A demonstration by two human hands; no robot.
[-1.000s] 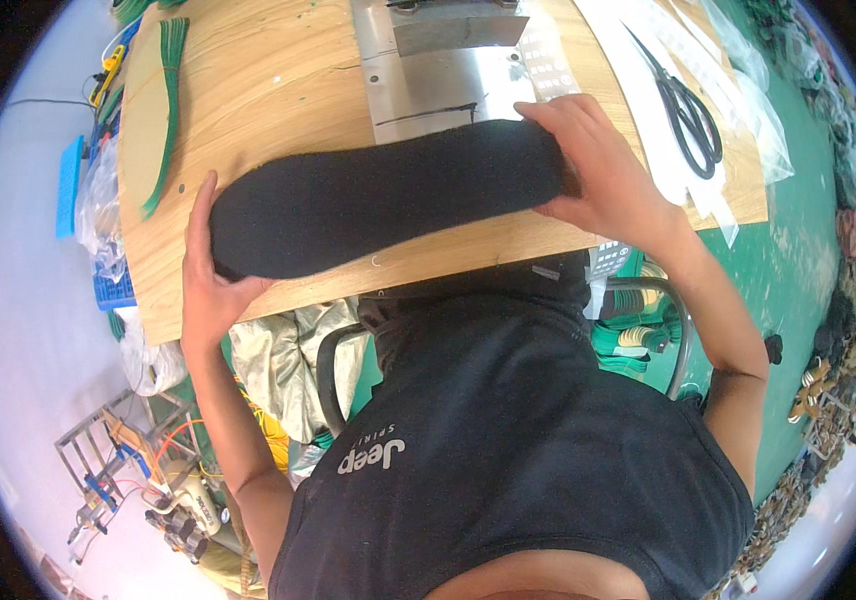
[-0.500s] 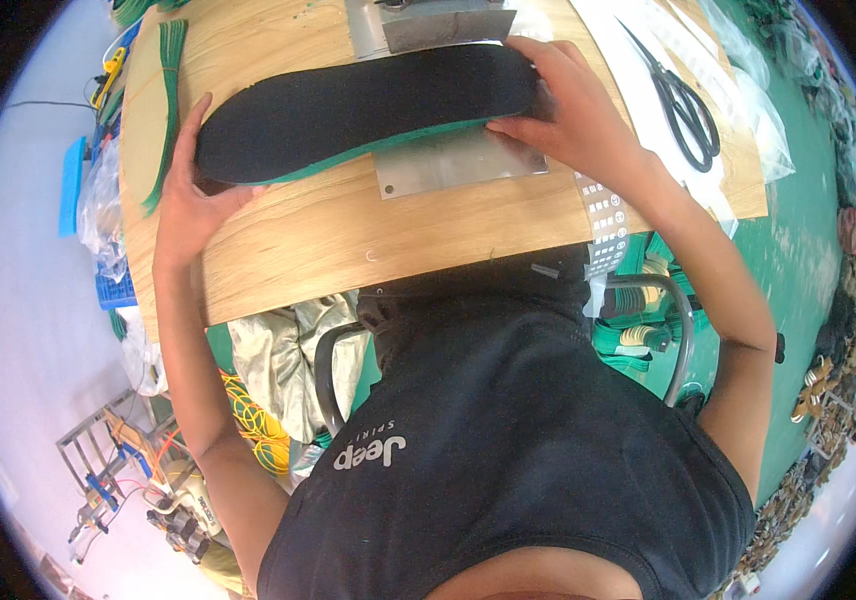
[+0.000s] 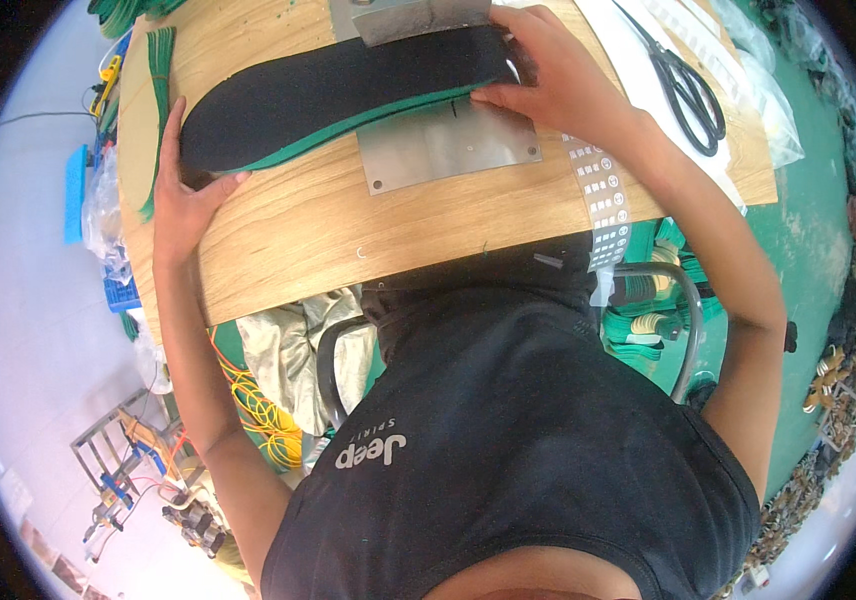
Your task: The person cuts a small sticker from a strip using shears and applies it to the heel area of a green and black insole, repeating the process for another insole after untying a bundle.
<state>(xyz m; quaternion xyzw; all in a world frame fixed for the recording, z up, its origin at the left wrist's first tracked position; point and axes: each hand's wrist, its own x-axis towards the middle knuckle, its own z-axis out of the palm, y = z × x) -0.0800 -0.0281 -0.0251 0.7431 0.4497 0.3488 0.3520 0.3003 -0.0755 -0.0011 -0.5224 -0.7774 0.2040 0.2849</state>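
A stack of black-topped insoles with green edges is held between my two hands above the wooden table. My left hand grips its left end, thumb at the near edge and fingers round the far side. At the other end my right hand has thumb and fingers closed round the stack. The far edge of the insoles runs under a metal block. Below their near edge lies a flat metal plate fixed to the table.
Black-handled scissors lie on white sheets at the right. A strip of printed labels hangs over the table's near edge. Another insole bundle rests at the left. The wooden table ends just before my lap.
The insole stack has moved slightly away from me and left, its far edge now beneath the metal block. Both hands keep their hold. More of the metal plate shows.
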